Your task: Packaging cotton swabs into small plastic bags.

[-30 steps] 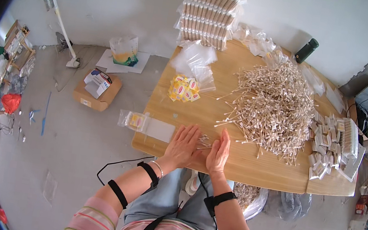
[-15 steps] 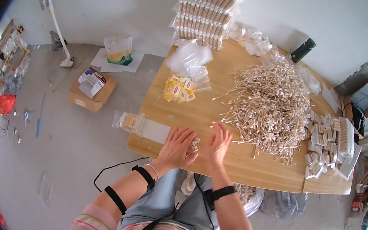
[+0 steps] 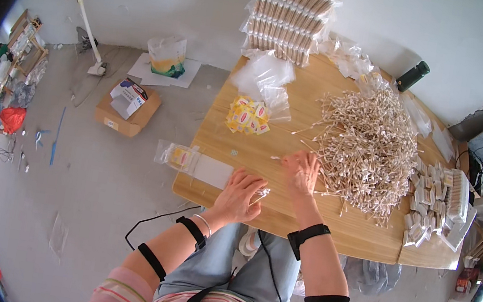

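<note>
A small bundle of cotton swabs (image 3: 260,195) is gripped in my left hand (image 3: 238,197), with white tips poking out past the fingers at the near table edge. Beside this hand lies a white card-like sheet (image 3: 213,172), and a clear plastic bag with a yellow label (image 3: 180,157) is at its left end, over the table's edge. My right hand (image 3: 301,172) is closed at the left border of a big heap of loose cotton swabs (image 3: 373,149). One swab (image 3: 278,158) sticks out leftward from its fingers; whatever else they hold is hidden.
Yellow-and-white labels (image 3: 249,116) and clear plastic bags (image 3: 264,79) lie on the wooden table (image 3: 297,109). Bagged swabs (image 3: 285,26) are stacked high at the back. Packed bundles (image 3: 430,201) sit at the right, a dark green bottle (image 3: 413,76) at the back right.
My right hand has moved to the heap's edge and its fingers have closed around a swab. The left hand still grips the bundle, its swab tips now showing more. The whole view has shifted slightly.
</note>
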`<state>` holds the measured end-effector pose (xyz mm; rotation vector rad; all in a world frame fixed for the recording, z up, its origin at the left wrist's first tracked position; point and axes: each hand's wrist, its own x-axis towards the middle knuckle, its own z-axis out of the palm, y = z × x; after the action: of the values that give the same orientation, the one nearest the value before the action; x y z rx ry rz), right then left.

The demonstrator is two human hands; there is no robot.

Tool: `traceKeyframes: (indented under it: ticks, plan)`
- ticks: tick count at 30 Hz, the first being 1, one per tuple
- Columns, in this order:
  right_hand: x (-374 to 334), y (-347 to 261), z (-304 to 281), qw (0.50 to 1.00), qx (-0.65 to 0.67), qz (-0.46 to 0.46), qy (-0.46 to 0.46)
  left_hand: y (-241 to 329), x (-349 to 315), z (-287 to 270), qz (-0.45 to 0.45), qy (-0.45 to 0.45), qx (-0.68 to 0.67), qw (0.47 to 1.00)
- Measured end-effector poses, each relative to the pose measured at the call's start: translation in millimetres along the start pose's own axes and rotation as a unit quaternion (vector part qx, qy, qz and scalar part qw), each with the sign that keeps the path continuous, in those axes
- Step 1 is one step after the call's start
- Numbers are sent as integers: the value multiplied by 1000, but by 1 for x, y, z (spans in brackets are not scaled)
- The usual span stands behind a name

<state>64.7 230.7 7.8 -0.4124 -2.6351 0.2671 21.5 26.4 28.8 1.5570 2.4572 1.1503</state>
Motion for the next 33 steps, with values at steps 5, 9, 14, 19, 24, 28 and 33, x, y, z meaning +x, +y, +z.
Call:
traceKeyframes:
  ticks: [5,9,14,19,24,28,33]
  plan:
    - [-4,-52,-8,984,165,3,-74,-10,-6,2,13,-15,20,1000]
    - [-15,-41,-18,986,166,21,-2,-6,-6,5,-41,-8,-13,999]
    - [-27,-21,-20,990,137,44,2,5,3,2,-43,42,60,996]
    - [-29,-11,-21,988,137,74,1,-3,0,9,-34,28,67,997]
    - [-33,4,-24,984,-52,158,65,2,1,3,-58,5,35,998]
    - [-32,-45,-27,999,43,11,-23,-12,-9,10,-105,84,-70,988]
    - [-61,-97,-8,990,31,-30,-135,-29,-10,14,-114,182,-229,950]
